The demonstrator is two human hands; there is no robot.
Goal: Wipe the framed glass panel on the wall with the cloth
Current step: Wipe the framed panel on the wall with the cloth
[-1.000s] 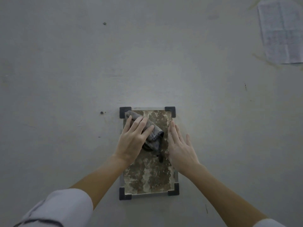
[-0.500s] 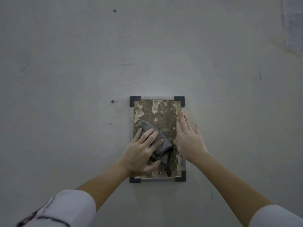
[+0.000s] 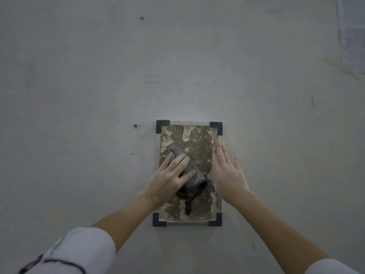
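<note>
A small upright glass panel [image 3: 194,143] with black corner brackets hangs on the grey wall; its surface is blotched brown and cream. My left hand [image 3: 167,178] presses a folded grey cloth [image 3: 192,175] flat against the middle of the panel, fingers spread over it, and a dark tail of cloth hangs down toward the lower edge. My right hand [image 3: 227,173] lies flat and open along the panel's right edge, half on the wall, holding nothing.
Two small screws or holes mark the wall, one [image 3: 135,125] left of the panel and one [image 3: 141,18] higher up. A sheet of paper [image 3: 353,36] is stuck at the top right edge.
The left hand and cloth slid from the panel's top left down toward its lower part, then came back up a little to the middle. The right hand stayed at the right edge.
</note>
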